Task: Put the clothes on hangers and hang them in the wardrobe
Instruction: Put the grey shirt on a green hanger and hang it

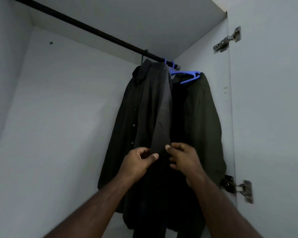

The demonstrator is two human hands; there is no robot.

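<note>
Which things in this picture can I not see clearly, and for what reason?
Head view:
- Hanger under the black buttoned shirt: covered by the shirt; only its hook shows on the black rail.
- Blue plastic hanger: partly behind the shirts.
- Shirt hems: cut off by the bottom edge and both forearms.
- Left hand and right hand: grip unclear against dark cloth.

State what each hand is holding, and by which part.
Both hands pinch the grey sleeve of the dark button-up shirt hanging from the black wardrobe rail, near its lower end: left hand on its left edge, right hand on its right.
</note>
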